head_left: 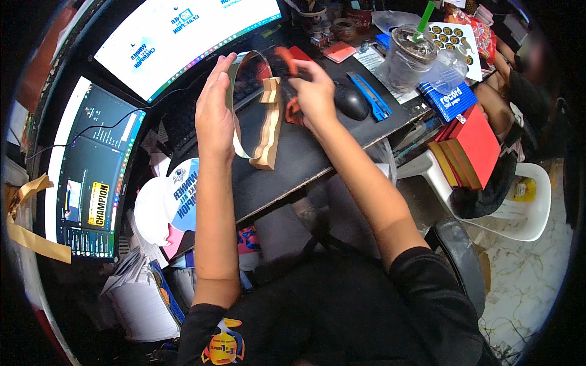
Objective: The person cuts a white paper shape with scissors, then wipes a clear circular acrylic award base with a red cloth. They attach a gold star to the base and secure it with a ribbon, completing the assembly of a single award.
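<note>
My left hand (215,113) is upright with its fingers stretched out, its palm side against a thin, pale curved edge of a round piece (237,131). Right beside that edge stands a gold block (270,137) with a wavy, stepped profile, on the black desk. To the right of the block, my right hand (315,91) is curled around an orange-red tool (294,113) with what looks like a looped handle. Motion blurs the tool, and its exact kind cannot be made out. The two hands face each other across the block.
A black mouse (351,100) and a blue cutter (370,97) lie right of my right hand. Beyond are a plastic cup (410,55) with a green straw and a blue box (448,100). Two lit screens (183,36) stand left. Red-covered boxes (473,143) rest above a white chair (531,204).
</note>
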Motion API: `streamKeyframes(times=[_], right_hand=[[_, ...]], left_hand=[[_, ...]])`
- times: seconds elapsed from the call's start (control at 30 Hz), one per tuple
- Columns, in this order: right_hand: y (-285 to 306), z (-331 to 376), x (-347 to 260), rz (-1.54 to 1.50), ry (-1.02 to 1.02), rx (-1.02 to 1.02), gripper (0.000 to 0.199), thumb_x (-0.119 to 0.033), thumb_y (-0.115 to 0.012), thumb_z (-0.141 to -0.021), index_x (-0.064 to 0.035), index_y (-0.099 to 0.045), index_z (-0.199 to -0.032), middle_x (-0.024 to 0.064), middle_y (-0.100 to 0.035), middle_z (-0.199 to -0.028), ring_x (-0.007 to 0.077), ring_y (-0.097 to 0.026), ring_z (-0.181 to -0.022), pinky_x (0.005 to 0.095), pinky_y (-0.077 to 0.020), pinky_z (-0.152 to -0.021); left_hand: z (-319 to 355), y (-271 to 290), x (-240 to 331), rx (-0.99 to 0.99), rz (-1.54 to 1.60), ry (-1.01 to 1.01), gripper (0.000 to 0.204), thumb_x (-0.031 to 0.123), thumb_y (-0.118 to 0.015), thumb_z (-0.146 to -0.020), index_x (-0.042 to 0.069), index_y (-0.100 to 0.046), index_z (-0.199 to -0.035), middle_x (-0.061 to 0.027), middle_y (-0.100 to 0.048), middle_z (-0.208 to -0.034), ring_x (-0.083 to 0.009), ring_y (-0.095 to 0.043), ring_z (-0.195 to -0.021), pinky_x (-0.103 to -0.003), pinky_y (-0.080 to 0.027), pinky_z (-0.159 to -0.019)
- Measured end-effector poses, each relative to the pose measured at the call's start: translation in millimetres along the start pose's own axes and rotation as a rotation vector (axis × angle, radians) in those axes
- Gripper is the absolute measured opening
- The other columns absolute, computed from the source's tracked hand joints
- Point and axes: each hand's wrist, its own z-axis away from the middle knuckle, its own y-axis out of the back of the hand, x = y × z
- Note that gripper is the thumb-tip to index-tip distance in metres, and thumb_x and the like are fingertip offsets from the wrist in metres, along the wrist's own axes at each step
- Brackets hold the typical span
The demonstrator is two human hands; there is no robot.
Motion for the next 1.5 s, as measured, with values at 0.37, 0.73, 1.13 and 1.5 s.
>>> streamKeyframes(times=[0.37,0.73,1.13,1.5], right_hand=[[-13.2,5.4,-3.8,0.502,0.115,-0.091,0.026,-0.005,-0.059,-0.072,0.0019,-0.071,-0.093,0.0252,-0.065,-0.086,0.0389,-0.063,-0.086,0.0432,-0.0501,-0.081],[-25.2,35.5,-23.3,0.209,0.111,-0.015,0.029,0.003,-0.055,-0.071,-0.0007,-0.065,-0.098,0.0189,-0.065,-0.092,0.0339,-0.063,-0.092,0.0386,-0.0485,-0.086],[-30.3,-2.6,-40.6,0.077,-0.204,-0.092,0.035,0.005,-0.054,-0.081,-0.0013,-0.066,-0.113,0.0109,-0.067,-0.103,0.0173,-0.063,-0.092,0.0288,-0.0476,-0.087],[38.2,74.5,-21.5,0.352,0.144,-0.185,0.045,0.016,-0.044,-0.069,-0.0039,-0.072,-0.099,0.0144,-0.067,-0.094,0.0252,-0.065,-0.091,0.0347,-0.0506,-0.083]], left_hand=[[-2.1,-1.4,1.0,0.001,0.042,0.011,0.044,0.022,-0.038,-0.102,-0.006,-0.049,-0.134,-0.0152,-0.048,-0.142,-0.0218,-0.035,-0.138,-0.036,-0.019,-0.117],[-2.9,0.6,-1.3,0.013,0.001,-0.011,0.042,0.019,-0.039,-0.098,-0.002,-0.056,-0.131,-0.0155,-0.051,-0.139,-0.0229,-0.046,-0.130,-0.032,-0.031,-0.110],[-3.3,0.2,-1.8,-0.014,0.029,-0.002,0.043,0.021,-0.038,-0.101,-0.005,-0.050,-0.134,-0.0129,-0.051,-0.139,-0.0196,-0.039,-0.135,-0.035,-0.022,-0.116],[0.1,1.8,-2.3,-0.024,0.029,0.029,0.044,0.024,-0.037,-0.102,-0.004,-0.050,-0.134,-0.0128,-0.049,-0.141,-0.0194,-0.033,-0.139,-0.035,-0.016,-0.117]])
